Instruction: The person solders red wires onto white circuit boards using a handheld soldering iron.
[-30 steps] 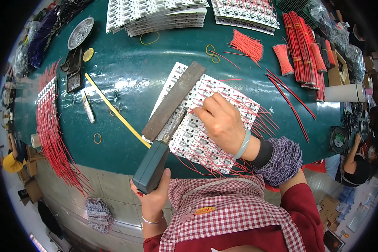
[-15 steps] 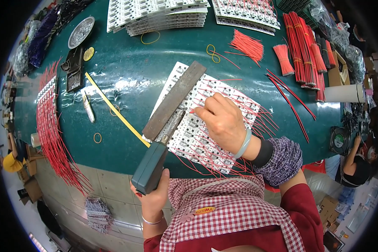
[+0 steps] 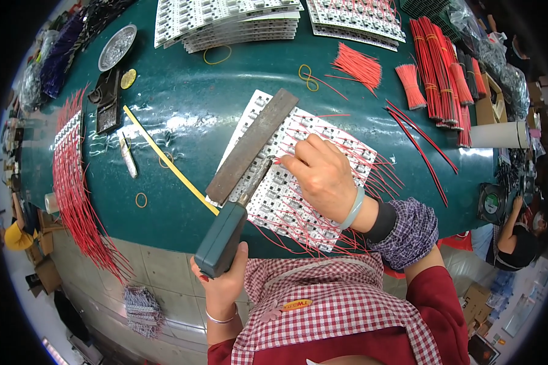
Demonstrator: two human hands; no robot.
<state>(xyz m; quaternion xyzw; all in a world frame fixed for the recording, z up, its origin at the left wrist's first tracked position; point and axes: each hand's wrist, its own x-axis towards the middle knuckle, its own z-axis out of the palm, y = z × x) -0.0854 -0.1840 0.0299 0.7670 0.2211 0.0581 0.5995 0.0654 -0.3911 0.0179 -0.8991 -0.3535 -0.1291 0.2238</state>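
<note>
A white circuit board [image 3: 242,131] lies tilted on the green table, with many thin red wires [image 3: 386,173] trailing off its right and near sides. Across its left part rests a dark flat bar [image 3: 252,145]. My left hand [image 3: 230,280] is closed round the dark green handle of a soldering iron [image 3: 221,240]. The iron's tip points up at the middle of the board, beside the bar. Just right of that tip, my right hand [image 3: 324,176] pinches the end of a red wire against or just over the board; the fingers hide most of it.
Stacked white boards [image 3: 240,30] stand at the far edge. Red wire bundles [image 3: 435,76] lie far right, a loose wire pile [image 3: 357,66] nearer. Leftward are a yellow strip [image 3: 164,155], a black tray [image 3: 108,109], a metal dish [image 3: 117,47] and a wired board [image 3: 73,137].
The soldering iron and my left hand have shifted slightly right and away from me, bringing the tip closer to the right fingertips. My right hand stays nearly still.
</note>
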